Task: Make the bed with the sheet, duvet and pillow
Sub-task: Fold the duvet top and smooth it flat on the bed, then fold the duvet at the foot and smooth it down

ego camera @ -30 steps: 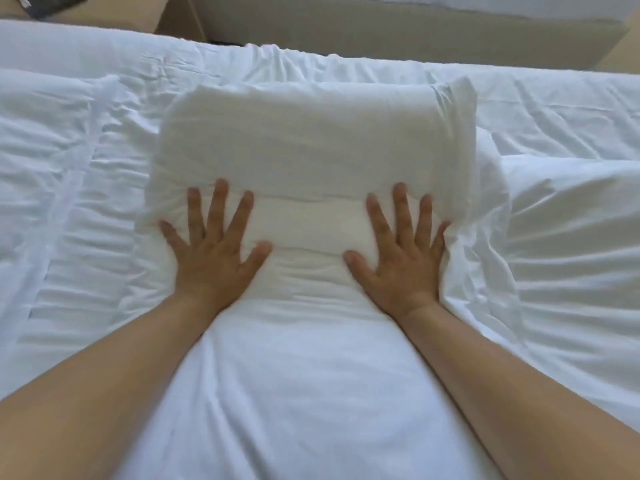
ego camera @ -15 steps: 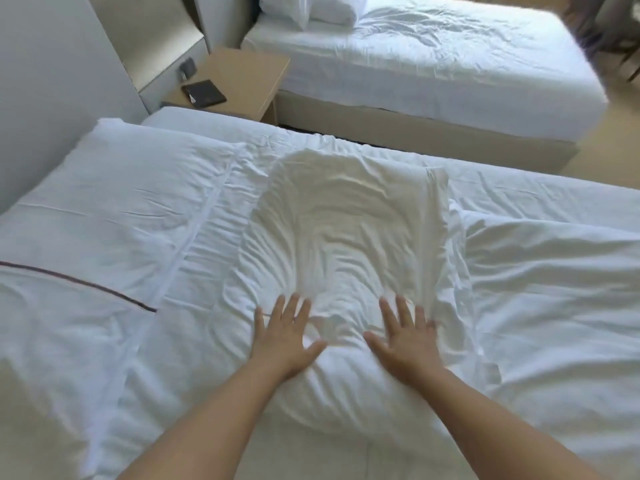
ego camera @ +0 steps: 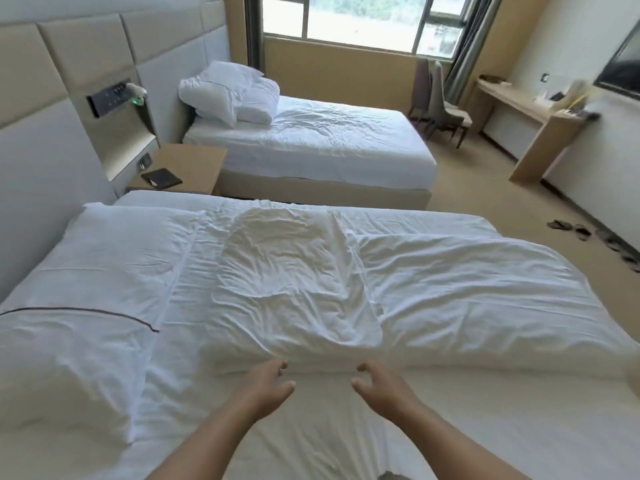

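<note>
A white pillow (ego camera: 287, 282) lies crosswise in the middle of the near bed, on the white sheet (ego camera: 311, 431). A second pillow with a dark piped line (ego camera: 86, 299) rests at the head end on the left. The white duvet (ego camera: 485, 299) covers the right part of the bed, its edge next to the middle pillow. My left hand (ego camera: 266, 386) and my right hand (ego camera: 381, 389) hover just in front of the middle pillow's near edge, fingers apart and curled, holding nothing.
A padded headboard (ego camera: 52, 98) runs along the left wall. A wooden nightstand (ego camera: 194, 164) with a dark wallet stands between the beds. A second bed (ego camera: 311, 143) with pillows lies beyond. Chairs, a desk (ego camera: 530, 109) and slippers (ego camera: 571, 228) are on the right.
Both hands have lifted off the middle pillow and drawn back toward me. My view has risen from the pillow to take in the whole room.
</note>
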Demonstrator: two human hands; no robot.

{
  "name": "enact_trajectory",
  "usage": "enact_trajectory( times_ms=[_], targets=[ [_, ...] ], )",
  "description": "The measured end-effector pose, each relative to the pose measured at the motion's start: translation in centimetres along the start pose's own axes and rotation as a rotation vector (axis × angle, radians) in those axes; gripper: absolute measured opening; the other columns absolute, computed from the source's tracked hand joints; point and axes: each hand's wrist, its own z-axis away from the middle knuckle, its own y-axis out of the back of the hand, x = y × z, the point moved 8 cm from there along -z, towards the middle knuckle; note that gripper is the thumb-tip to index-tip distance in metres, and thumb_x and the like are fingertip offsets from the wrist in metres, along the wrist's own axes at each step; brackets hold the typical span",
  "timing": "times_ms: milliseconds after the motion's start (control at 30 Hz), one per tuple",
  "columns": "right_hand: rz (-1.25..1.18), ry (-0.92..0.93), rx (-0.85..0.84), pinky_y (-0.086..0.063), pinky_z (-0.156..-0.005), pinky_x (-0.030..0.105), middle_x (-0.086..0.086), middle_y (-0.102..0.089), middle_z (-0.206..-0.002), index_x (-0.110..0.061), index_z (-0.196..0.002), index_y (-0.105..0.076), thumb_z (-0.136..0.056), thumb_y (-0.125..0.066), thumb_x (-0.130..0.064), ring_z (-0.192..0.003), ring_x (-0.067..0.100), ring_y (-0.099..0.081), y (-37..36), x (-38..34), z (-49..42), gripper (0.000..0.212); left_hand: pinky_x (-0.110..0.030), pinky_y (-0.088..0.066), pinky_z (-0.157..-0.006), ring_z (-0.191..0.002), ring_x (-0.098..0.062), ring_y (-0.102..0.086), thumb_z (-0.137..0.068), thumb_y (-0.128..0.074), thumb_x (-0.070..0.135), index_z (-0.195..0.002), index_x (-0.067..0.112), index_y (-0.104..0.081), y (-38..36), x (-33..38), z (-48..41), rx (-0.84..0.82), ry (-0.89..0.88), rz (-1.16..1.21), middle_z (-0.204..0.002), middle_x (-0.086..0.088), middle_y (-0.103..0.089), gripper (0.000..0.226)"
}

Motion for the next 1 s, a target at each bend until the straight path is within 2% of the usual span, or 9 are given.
enact_trajectory(
  times_ms=[233, 500, 700, 833, 1000],
  targets=[
    [-0.051, -0.016, 0.084, -0.042, -0.103, 0.032, 0.005, -0.056, -0.142, -0.017, -0.137, -0.055, -0.095, -0.057, -0.041, -0.129, 0.021, -0.053, 5.0, 3.3, 6.2, 0.049, -0.030, -0.045, -0.097, -0.118, -0.020, -0.060, -0.093, -0.060, 0.044, -0.138, 0.021, -0.053, -2.2, 5.6, 5.0, -0.021, -0.082, -0.085, -0.133, -0.002, -0.061, 0.051],
    [-0.053, 0.039, 0.088, -0.041, -0.101, 0.030, 0.008, -0.058, -0.139, -0.013, -0.138, -0.055, -0.095, -0.058, -0.037, -0.126, 0.022, -0.054, 7.4, 15.3, 10.3, 0.049, -0.026, -0.042, -0.097, -0.120, -0.018, -0.059, -0.091, -0.065, 0.041, -0.138, 0.020, -0.055, -9.5, 15.3, 8.0, 0.033, -0.082, -0.073, -0.132, -0.004, -0.062, 0.053],
    [-0.084, -0.037, 0.121, -0.040, -0.105, 0.032, 0.007, -0.054, -0.145, -0.014, -0.146, -0.048, -0.097, -0.056, -0.039, -0.131, 0.022, -0.052, 13.1, 30.2, 14.6, 0.056, -0.029, -0.043, -0.103, -0.123, -0.017, -0.057, -0.091, -0.063, 0.042, -0.139, 0.023, -0.052, -17.8, 30.0, 8.9, 0.006, -0.162, -0.113, -0.137, 0.000, -0.058, 0.053],
    [-0.130, -0.160, 0.208, -0.041, -0.105, 0.033, 0.007, -0.053, -0.146, -0.015, -0.146, -0.047, -0.095, -0.056, -0.040, -0.134, 0.021, -0.049, 18.1, 39.1, 16.6, 0.058, -0.029, -0.039, -0.107, -0.131, -0.017, -0.050, -0.094, -0.060, 0.039, -0.143, 0.021, -0.048, -20.8, 41.2, 7.2, -0.048, -0.328, -0.151, -0.144, -0.001, -0.052, 0.053],
    [-0.196, -0.322, 0.347, -0.046, -0.099, 0.035, 0.007, -0.054, -0.140, -0.017, -0.140, -0.049, -0.092, -0.056, -0.042, -0.128, 0.021, -0.052, 21.6, 47.3, 19.6, 0.054, -0.032, -0.041, -0.105, -0.128, -0.021, -0.051, -0.095, -0.060, 0.038, -0.141, 0.019, -0.050, -24.6, 52.2, 4.4, -0.115, -0.574, -0.299, -0.141, -0.004, -0.054, 0.051]
  ],
)
